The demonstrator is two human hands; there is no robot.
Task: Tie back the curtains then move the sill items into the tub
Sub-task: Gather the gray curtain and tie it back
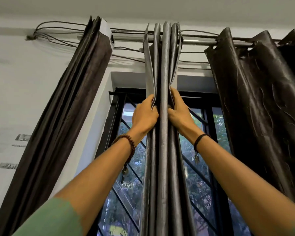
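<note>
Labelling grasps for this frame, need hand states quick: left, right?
Left hand: closed, gripping the left folds of the grey curtain.
Right hand: closed, gripping the same curtain's right folds.

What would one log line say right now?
left hand: grips grey curtain | right hand: grips same curtain | tie-back: not done

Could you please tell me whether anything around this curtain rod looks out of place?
Yes: loose cords sag in untidy loops along the rod, gathered at the wall on the left. The grey curtain hangs bunched mid-window.
</note>
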